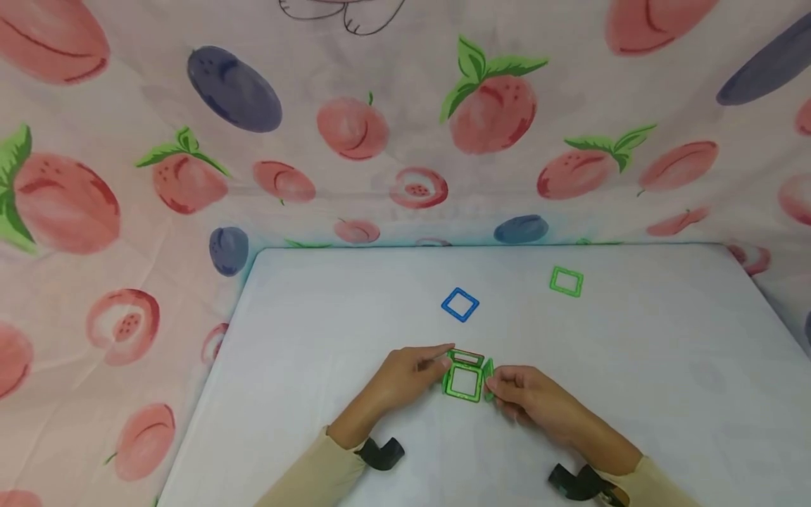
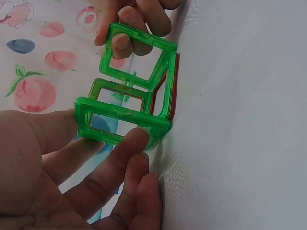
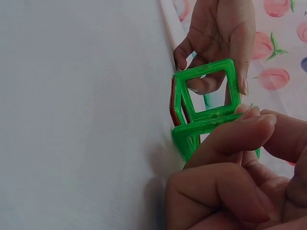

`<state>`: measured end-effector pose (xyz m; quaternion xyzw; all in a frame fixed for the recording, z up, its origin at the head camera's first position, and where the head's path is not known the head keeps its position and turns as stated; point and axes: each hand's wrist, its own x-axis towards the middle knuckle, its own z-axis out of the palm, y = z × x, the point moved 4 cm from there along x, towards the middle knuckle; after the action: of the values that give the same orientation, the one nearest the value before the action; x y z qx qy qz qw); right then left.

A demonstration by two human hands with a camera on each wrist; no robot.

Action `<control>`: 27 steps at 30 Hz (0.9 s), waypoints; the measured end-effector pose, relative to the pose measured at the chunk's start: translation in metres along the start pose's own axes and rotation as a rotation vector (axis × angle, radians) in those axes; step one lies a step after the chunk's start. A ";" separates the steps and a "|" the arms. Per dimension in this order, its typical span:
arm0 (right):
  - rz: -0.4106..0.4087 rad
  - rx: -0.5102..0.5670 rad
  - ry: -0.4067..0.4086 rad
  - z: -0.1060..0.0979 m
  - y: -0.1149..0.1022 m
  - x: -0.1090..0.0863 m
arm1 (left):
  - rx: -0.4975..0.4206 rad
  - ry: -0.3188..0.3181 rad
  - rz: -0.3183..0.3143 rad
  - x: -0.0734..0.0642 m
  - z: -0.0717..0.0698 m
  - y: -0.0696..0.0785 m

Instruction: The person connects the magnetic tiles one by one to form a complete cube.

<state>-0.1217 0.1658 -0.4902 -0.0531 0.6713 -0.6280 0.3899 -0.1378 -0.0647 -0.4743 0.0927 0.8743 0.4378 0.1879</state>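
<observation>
A small open box of green square magnetic tiles stands on the white table, with a green base tile [image 1: 462,398] lying flat. Red edging [image 2: 175,86] shows along the base's underside. At the back stands a tile with a reddish tint [image 1: 467,351]. My left hand [image 1: 405,377] holds the left side tile [image 2: 124,112], thumb at its top edge and fingers against its outer face. On the other side, my right hand [image 1: 538,398] pinches a right side tile [image 1: 490,367] between thumb and fingers, its lower edge along the base. In the right wrist view, curled fingers [image 3: 230,139] partly hide that tile.
Farther back on the white table [image 1: 329,303] lie a blue square tile [image 1: 460,321] and, to its right, a green square tile [image 1: 566,291]. A fruit-print cloth [image 1: 393,70] hangs behind the table and down its left side.
</observation>
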 end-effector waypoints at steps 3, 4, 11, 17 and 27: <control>0.006 0.012 0.009 0.000 0.001 0.000 | 0.008 0.007 -0.001 0.000 0.000 0.000; 0.009 0.014 0.009 0.000 0.002 0.000 | 0.013 0.009 -0.001 0.000 0.001 -0.001; -0.017 -0.030 0.006 0.002 -0.003 -0.001 | 0.024 0.006 0.014 0.001 0.002 0.000; -0.016 -0.061 0.042 0.008 -0.009 0.004 | 0.024 0.003 0.021 0.002 0.000 -0.001; -0.001 -0.141 0.056 0.010 -0.009 0.011 | 0.011 -0.008 0.019 0.001 0.000 -0.002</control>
<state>-0.1273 0.1499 -0.4858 -0.0632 0.7245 -0.5805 0.3663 -0.1384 -0.0651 -0.4760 0.1035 0.8751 0.4344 0.1867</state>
